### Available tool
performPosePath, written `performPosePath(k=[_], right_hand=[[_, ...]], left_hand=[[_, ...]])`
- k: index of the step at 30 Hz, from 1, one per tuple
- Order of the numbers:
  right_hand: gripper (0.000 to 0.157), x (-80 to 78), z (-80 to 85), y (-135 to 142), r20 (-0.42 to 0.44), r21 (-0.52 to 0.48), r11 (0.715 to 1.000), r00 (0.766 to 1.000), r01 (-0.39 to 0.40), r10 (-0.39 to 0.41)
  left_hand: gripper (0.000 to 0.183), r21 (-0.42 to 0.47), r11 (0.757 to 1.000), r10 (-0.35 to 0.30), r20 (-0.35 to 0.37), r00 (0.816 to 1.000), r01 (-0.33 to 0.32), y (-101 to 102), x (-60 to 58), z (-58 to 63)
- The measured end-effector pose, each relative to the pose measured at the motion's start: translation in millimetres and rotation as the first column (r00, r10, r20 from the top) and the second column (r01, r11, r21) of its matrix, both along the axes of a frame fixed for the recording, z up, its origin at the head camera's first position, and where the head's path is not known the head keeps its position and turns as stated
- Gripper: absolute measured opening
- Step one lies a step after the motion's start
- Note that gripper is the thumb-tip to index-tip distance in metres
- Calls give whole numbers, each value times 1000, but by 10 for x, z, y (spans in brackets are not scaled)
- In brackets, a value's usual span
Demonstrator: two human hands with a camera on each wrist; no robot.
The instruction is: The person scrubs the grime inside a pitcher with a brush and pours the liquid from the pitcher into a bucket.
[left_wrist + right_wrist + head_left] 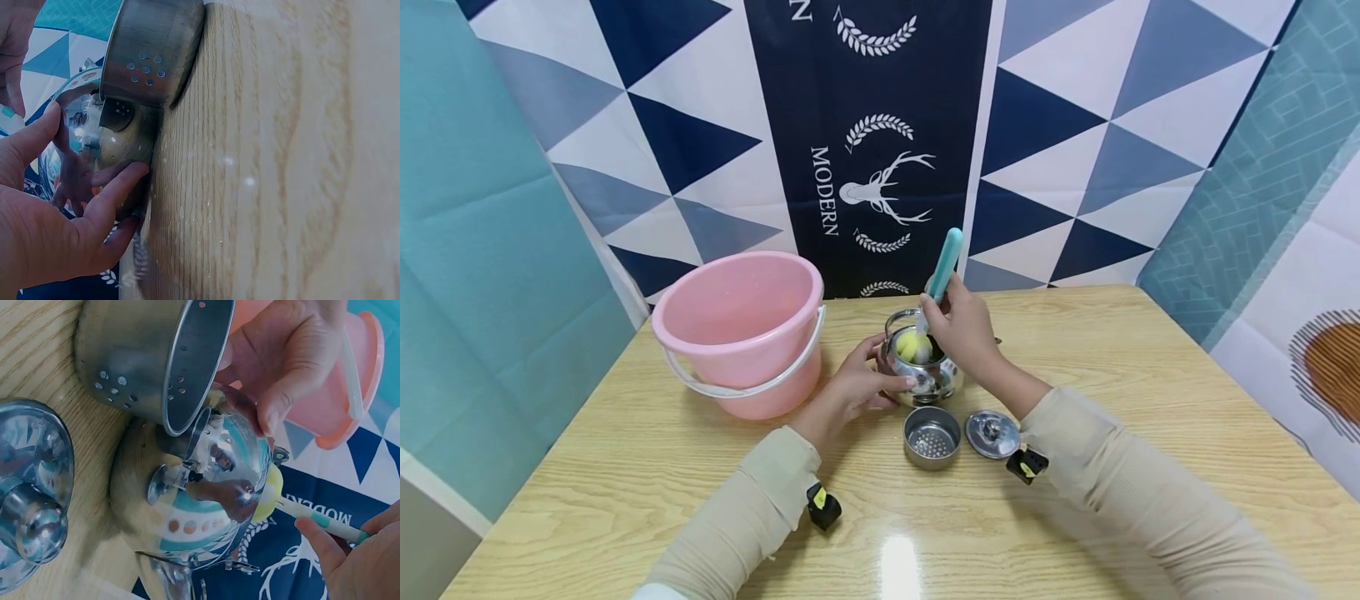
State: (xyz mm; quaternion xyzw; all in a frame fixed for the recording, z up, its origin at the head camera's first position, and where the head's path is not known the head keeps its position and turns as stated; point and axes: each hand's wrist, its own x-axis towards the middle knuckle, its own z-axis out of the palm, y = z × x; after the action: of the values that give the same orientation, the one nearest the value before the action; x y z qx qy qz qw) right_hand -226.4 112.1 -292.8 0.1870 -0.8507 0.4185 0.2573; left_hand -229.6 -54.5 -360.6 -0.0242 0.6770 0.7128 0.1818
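Note:
A shiny stainless steel teapot (928, 385) stands lidless on the table, its arched handle raised. My left hand (859, 379) holds it from the left side, thumb near the rim and fingers around the lower body. In my right hand (967, 329) I grip the teal-and-white handle of a sponge brush (948, 257). Its yellow and pale sponge head (269, 494) sits in the teapot's mouth, the lower part hidden inside. Just in front of the teapot stands a steel strainer basket (931, 460) with a perforated bottom. The teapot lid (988, 437) lies knob up, to the right of the basket.
A pink bucket (778, 396) with a white handle stands at the left, close to my left forearm. The wooden table (625, 500) ends at a patterned cloth backdrop (880, 92) behind the teapot. The basket and lid lie between my forearms.

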Motion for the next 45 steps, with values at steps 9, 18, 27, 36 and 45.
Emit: performPosePath(k=[9,18,27,36,45], right_hand=[[12,-12,-13,85,-47,25,999,998,-36,37],[11,6,41,121,-42,130,991,998,-33,39],[13,45,101,131,-17,188,982,999,-31,35],[10,98,118,79,-6,161,987,1000,-28,29],[13,93,61,29,-7,84,996,1000,10,-9]], left_hand=[[90,11,1000,-6,-9,1000,6,-5,3,-11],[90,9,1000,-2,-8,1000,2,-13,5,-17],[90,6,1000,-1,-11,1000,1,-12,3,-25],[90,3,1000,2,-5,1000,-2,-3,0,-13],[91,-1,1000,5,-10,1000,-5,4,0,-14]])
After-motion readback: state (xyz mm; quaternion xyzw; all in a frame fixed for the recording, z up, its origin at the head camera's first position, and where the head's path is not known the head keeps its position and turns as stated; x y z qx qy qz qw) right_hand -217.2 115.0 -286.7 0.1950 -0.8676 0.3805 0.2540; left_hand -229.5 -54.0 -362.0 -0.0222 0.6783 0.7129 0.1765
